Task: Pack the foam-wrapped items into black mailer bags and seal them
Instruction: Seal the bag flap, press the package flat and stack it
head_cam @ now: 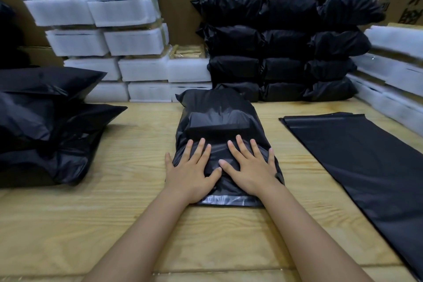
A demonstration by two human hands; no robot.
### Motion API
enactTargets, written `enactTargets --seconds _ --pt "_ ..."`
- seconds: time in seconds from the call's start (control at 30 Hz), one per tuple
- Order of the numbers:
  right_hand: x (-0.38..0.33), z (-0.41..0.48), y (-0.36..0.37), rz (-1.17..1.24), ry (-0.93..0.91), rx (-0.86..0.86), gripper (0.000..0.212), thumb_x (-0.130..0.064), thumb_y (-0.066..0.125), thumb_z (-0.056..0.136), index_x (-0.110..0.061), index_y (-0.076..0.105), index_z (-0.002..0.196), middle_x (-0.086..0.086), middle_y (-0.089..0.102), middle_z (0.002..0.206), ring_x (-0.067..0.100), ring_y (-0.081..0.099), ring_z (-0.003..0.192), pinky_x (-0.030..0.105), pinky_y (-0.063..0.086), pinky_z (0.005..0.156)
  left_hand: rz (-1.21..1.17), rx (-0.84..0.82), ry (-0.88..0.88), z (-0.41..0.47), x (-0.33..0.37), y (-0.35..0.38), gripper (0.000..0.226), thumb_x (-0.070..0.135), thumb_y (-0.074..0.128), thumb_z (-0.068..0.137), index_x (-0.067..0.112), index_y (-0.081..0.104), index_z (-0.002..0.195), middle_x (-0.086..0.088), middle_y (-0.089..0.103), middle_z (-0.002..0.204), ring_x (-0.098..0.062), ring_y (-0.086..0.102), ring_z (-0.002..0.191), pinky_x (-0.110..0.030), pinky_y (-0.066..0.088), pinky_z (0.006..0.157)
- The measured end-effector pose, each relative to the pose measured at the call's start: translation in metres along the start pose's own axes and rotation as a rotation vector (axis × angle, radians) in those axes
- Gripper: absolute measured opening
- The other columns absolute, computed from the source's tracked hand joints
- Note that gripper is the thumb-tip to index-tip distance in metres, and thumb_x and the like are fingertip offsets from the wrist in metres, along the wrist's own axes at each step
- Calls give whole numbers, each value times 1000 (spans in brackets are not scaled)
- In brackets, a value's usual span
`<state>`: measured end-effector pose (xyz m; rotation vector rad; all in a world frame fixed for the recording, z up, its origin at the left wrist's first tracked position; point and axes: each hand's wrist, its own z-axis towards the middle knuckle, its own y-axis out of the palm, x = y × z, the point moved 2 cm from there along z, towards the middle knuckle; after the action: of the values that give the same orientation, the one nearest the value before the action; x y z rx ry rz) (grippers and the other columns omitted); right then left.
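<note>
A filled black mailer bag [217, 119] lies lengthwise on the wooden table [137, 201] in front of me, its folded flap edge nearest me. My left hand [190, 171] lies flat on its near left part with fingers spread and straight. My right hand [249, 167] presses flat on its near right part, fingers spread too. Foam-wrapped items [128, 14] are stacked white at the back left. Whatever is inside the bag is hidden by the black plastic.
Empty flat mailer bags [366, 167] lie in a pile on the table's right. Packed black bags [279, 52] are stacked at the back centre, more packed black bags [45, 126] heaped on the left. More foam-wrapped items [398, 75] line the right edge. Cardboard stands behind.
</note>
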<state>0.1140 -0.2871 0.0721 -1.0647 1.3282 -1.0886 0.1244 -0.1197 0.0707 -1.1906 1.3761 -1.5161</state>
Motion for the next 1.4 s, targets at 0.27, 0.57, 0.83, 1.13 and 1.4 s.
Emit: enactTargets --seconds 0.27,0.57,0.83,1.13,1.4 --pt "2 -1 -1 2 -28 -40 73 -78 9 83 -46 -7 147 -23 -23 151 13 -21 143 55 -17 111 -355 111 86 -7 -7 -11 52 51 29 97 41 21 148 16 2 159 -5 -6 145 -50 -3 115" --pt "-37 -32 -32 195 -107 303 40 -44 47 95 -24 56 129 -3 52 136 19 41 127 38 26 108 -936 -218 -263 -23 -70 -48 87 21 78 77 23 24 145 -5 70 74 -12 60 52 -25 45 44" --pt "-122 -73 -11 349 -388 267 26 -42 58 89 -27 68 107 -7 56 104 14 43 104 30 30 90 -946 -533 -124 -34 -91 -51 77 13 65 86 29 22 148 -4 42 44 -10 34 34 -20 18 35" --pt "-123 -81 -5 463 -454 276 12 -28 61 89 -18 67 92 -7 58 97 11 46 99 25 30 87 -998 -589 -106 -24 -103 -39 96 22 69 72 33 15 150 -6 40 51 -12 32 34 -21 16 37" --pt "-120 -92 -7 359 -636 371 9 -17 62 88 -9 61 86 5 51 100 19 43 100 28 35 85 -1081 -598 -73 -23 -107 -37 93 7 67 78 32 14 151 -7 41 58 -13 31 35 -29 12 45"
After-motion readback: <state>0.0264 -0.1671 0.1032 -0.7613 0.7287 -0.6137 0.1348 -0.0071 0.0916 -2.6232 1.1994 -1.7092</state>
